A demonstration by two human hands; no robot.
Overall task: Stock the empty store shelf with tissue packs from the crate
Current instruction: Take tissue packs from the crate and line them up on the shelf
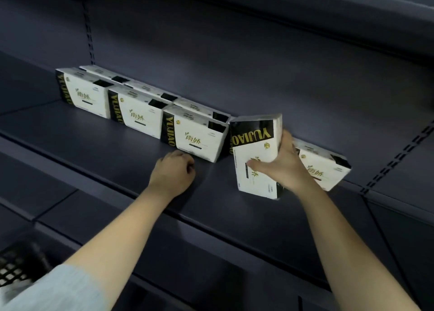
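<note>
While gripping a tilted tissue pack from the side, thumb across its white front and fingers round its far edge: right hand, just above the dark shelf. Left hand curled into an empty fist, resting on the shelf before the row of standing packs. Black mesh crate at lower left.

One head-worn camera is giving the only view, so no second view is sharing any part of it. It is looking forward and down from above the front edge of the dark shelf, facing the shelf's back panel at a slant, so the shelf is running from upper left to lower right. It is sitting close to the shelf, within arm's reach. A black mesh crate is showing at the lower left, below the shelf.
</note>
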